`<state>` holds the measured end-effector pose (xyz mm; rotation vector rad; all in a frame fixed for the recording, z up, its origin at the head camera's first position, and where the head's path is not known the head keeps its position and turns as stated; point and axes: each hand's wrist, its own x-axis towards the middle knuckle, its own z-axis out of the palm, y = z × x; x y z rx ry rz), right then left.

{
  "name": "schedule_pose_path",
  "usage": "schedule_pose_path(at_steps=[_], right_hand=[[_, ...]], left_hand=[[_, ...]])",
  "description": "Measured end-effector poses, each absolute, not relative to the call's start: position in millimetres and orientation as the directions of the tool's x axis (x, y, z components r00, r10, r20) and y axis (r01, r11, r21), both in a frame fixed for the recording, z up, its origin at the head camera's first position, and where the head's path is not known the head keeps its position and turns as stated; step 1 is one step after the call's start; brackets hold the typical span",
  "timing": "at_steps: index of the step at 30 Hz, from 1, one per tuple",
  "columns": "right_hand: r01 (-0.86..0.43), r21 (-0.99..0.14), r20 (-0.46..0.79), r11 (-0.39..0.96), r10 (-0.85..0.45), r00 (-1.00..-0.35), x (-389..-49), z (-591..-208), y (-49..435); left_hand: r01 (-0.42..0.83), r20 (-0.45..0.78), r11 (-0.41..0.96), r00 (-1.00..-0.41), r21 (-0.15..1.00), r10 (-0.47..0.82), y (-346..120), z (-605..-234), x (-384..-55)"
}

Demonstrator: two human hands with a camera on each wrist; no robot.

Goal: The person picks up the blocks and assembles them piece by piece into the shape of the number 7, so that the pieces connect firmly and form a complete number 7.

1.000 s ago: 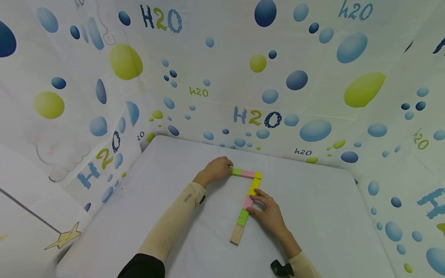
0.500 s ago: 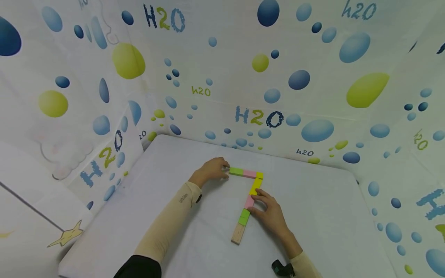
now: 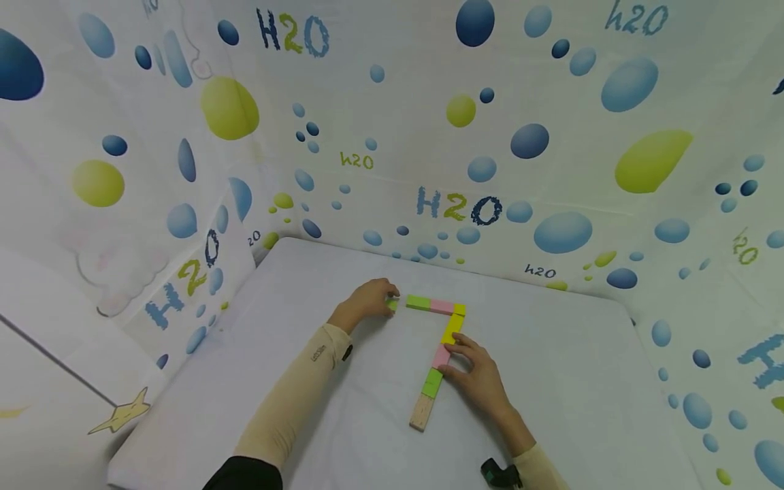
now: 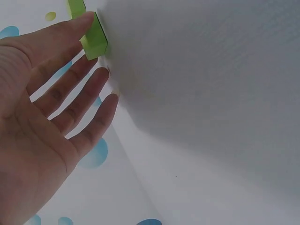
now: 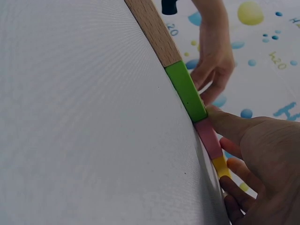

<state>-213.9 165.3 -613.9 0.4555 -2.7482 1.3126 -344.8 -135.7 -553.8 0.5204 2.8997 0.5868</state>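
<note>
My left hand point(image 3: 369, 299) pinches a small green block point(image 4: 95, 40) between thumb and fingers, a short gap left of the row's end. That row turns a corner on the white table: a green block point(image 3: 418, 301), a pink block point(image 3: 442, 307) and a small yellow block point(image 3: 459, 309) run across. Coming toward me from the corner are a yellow block point(image 3: 452, 328), another pink block point(image 3: 442, 357), another green block point(image 3: 431, 382) and a plain wooden block point(image 3: 421, 413). My right hand point(image 3: 480, 376) touches this leg's right side, thumb near the pink-green joint, fingers by the yellow block.
The white-covered table point(image 3: 551, 381) stretches to both sides of the row. A cloth wall point(image 3: 392, 122) printed with blue and green spots rises behind its far edge. A dark wrist device point(image 3: 499, 473) shows at my right forearm.
My left hand has drawn left from the row's end, opening a gap, and a green block now shows in its fingers. My right hand stays in place beside the row.
</note>
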Motion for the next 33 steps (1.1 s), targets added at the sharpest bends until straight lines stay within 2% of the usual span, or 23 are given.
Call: schedule_pose_path(at_steps=[13,33], right_hand=[[-0.289,-0.755,0.187,0.589,-0.230,-0.955,-214.6,-614.2,166.6],[-0.289,-0.763,0.183,0.578,-0.236,-0.954,-214.1,-613.1,165.8]], left_hand=[[0.273,-0.040,0.847,-0.945,0.456,0.326,-137.6,-556.0,-343.2],[0.259,-0.004,0.839,-0.955,0.479,0.297,-139.8,-561.9,-346.0]])
